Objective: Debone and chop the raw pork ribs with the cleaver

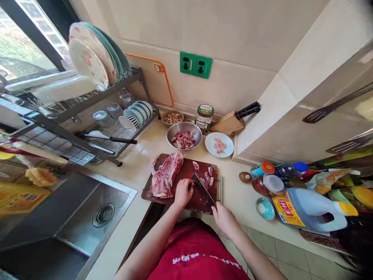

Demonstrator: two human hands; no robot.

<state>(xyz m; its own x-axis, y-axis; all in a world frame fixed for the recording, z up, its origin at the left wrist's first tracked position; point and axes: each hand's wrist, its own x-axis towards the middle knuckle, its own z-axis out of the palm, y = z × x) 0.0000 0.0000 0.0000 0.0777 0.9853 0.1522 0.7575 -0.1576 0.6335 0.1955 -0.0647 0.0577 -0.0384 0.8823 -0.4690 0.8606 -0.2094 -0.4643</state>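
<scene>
My right hand [225, 218] is closed round the handle of a kitchen knife [204, 193]. Its dark, broad blade slants up and left over the brown cutting board [180, 205]. Beside the blade tip, my left hand [184, 193] rests on the board with curled fingers; whatever is under the fingertips is mostly hidden. A large piece of raw meat [167, 175] lies on the board's left part. To the right of the blade are several small cut meat pieces [207, 179], and one slice [196, 166] sits apart near the board's back edge.
Behind the board stand a metal bowl of cut meat [184, 136], a white plate with pale pieces [220, 146], a jar [204, 116] and a knife block [229, 122]. At left are a sink [116, 186] and dish rack [113, 93]; at right, bottles and a large jug [311, 208].
</scene>
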